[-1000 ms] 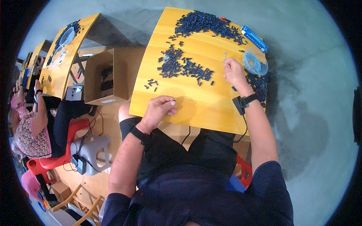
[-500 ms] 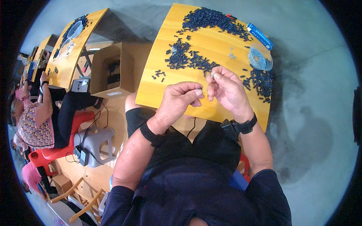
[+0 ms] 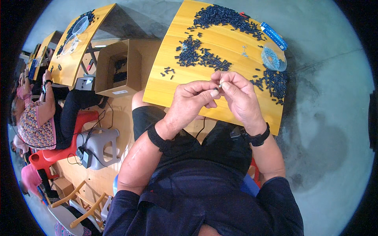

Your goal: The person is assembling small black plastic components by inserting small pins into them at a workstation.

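My left hand [image 3: 187,103] pinches a small black cylindrical piece [image 3: 215,89] between thumb and fingertips; most of it is covered. Against it, my right hand [image 3: 241,100] grips a tiny silvery metal piece [image 3: 220,85]. The fingertips of both hands meet above the near part of the yellow table [image 3: 163,87]. Just beyond them lies a heap of small black cylindrical pieces [image 3: 214,62], with a few loose ones [image 3: 168,71] off to the left. Another heap of black pieces [image 3: 275,84] spreads right of my right hand.
A clear bowl [image 3: 284,65] of small light-blue or silvery pieces stands at the table's right edge, near a blue box [image 3: 273,36]. A large black heap [image 3: 224,19] covers the far end. Left of the table is an open cardboard box [image 3: 136,67]; another person [image 3: 37,122] sits beyond.
My hands have come together: the right moved left and slightly down, bringing the metal piece to the black piece in the left. The view has shifted slightly.
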The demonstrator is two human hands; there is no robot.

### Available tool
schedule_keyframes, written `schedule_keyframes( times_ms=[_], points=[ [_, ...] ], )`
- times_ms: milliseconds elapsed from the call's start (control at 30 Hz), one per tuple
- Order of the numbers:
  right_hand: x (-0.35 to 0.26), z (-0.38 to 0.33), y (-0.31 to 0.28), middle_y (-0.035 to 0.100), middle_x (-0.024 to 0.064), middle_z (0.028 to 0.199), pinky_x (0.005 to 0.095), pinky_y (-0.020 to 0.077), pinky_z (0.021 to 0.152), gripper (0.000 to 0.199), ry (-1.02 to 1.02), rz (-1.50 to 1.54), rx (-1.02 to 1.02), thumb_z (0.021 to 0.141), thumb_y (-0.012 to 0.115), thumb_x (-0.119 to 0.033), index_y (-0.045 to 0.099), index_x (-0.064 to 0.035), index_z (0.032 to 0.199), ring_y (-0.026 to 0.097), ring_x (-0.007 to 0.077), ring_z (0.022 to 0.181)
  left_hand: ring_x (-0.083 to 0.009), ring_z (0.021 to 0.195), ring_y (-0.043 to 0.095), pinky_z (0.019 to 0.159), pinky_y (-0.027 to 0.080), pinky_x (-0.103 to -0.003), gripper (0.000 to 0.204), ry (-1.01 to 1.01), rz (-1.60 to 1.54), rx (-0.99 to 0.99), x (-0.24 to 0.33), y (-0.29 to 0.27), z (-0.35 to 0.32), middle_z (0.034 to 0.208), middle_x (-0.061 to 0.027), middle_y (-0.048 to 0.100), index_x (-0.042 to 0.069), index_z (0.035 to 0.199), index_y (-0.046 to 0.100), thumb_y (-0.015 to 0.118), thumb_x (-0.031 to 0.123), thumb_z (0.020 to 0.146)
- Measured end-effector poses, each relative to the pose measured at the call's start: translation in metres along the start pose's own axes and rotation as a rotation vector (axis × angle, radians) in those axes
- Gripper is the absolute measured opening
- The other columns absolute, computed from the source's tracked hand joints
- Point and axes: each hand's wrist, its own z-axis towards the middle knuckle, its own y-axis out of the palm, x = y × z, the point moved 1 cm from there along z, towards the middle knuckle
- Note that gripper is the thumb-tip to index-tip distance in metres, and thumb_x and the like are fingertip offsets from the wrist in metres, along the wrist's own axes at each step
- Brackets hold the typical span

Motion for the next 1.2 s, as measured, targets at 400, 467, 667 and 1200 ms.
schedule_keyframes(
  times_ms=[400, 467, 667, 1200],
  points=[
    [0.0, -0.006, 0.007, 0.059, 0.008, 0.104, 0.0262, 0.0453, 0.082, 0.008, -0.143, -0.221, -0.007, 0.091, 0.051, -0.007, 0.056, -0.0005, 0.092, 0.054, 0.0102, 0.087, -0.0106, 0.065, 0.058, 0.06, 0.047, -0.023, 0.012, -0.033, -0.18, -0.005, 0.002, 0.006, -0.003, 0.076, -0.0033, 0.062, 0.001, 0.094, 0.062, 0.057, 0.012, 0.09],
    [-0.003, -0.007, 0.008, 0.059, 0.008, 0.103, 0.0263, 0.045, 0.082, 0.007, -0.161, -0.279, -0.001, 0.091, 0.052, -0.006, 0.056, -0.0003, 0.091, 0.054, 0.0106, 0.088, -0.0098, 0.064, 0.056, 0.059, 0.046, -0.022, 0.012, -0.031, -0.173, 0.003, 0.002, 0.007, -0.003, 0.074, -0.0024, 0.061, 0.001, 0.091, 0.061, 0.057, 0.012, 0.09],
    [-0.006, -0.008, 0.007, 0.058, 0.008, 0.1, 0.0273, 0.0446, 0.083, 0.009, -0.208, -0.375, -0.049, 0.091, 0.052, -0.006, 0.057, 0.0013, 0.09, 0.054, 0.0125, 0.09, -0.0088, 0.062, 0.053, 0.059, 0.045, -0.022, 0.013, -0.03, -0.07, 0.003, 0.007, 0.005, -0.007, 0.071, -0.0025, 0.059, -0.001, 0.09, 0.061, 0.055, 0.011, 0.089],
    [-0.012, -0.002, 0.006, 0.059, 0.0083, 0.097, 0.0254, 0.0467, 0.078, 0.006, -0.255, -0.386, -0.172, 0.086, 0.059, -0.001, 0.061, -0.0003, 0.092, 0.057, 0.0134, 0.09, -0.0066, 0.056, 0.051, 0.05, 0.042, -0.02, 0.014, -0.035, -0.151, -0.066, 0.004, -0.003, -0.012, 0.072, -0.0015, 0.059, 0.0, 0.096, 0.063, 0.057, 0.012, 0.09]
  ],
)
